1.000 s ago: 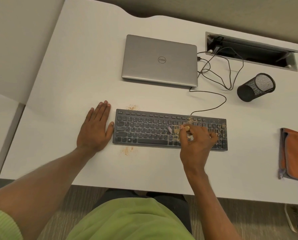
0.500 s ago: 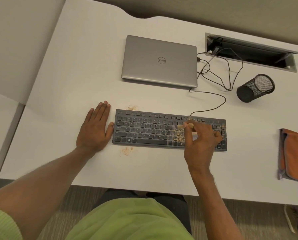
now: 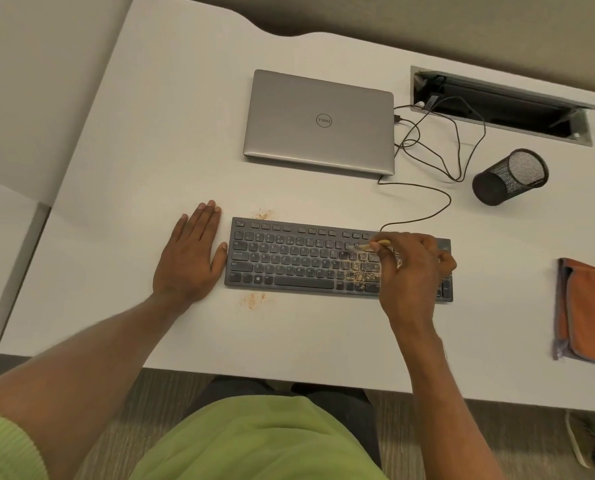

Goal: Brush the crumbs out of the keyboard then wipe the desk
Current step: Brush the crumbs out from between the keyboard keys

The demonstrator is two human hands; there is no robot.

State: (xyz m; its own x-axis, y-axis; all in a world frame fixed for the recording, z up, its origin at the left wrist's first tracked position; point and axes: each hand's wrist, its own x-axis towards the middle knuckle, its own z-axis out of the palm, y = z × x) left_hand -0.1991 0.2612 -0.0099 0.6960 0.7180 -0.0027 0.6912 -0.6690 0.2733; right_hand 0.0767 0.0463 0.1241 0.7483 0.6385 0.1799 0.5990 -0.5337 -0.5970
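Right hand [image 3: 410,271] shifted right, my fingers pinching brush [image 3: 375,244]; crumbs [image 3: 360,271] lie just nearside of bristles. Left hand [image 3: 188,258] flat beside keyboard [image 3: 289,261].

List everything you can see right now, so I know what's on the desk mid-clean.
desk: one, white, fills the view.
keyboard: one, dark grey, desk centre.
crumbs: three patches, orange-brown, on the right-middle keys, and on the desk behind and before the keyboard's left part.
brush: one, pale handle, over the crumbed keys.
laptop: one, silver, closed, behind the keyboard.
cables: several, black, right of the laptop.
mesh cup: one, black, back right.
cable hatch: one, metal, open, far back.
cloth: one, orange and grey, right edge.
left hand: flat on desk beside the keyboard.
right hand: pinches the brush.
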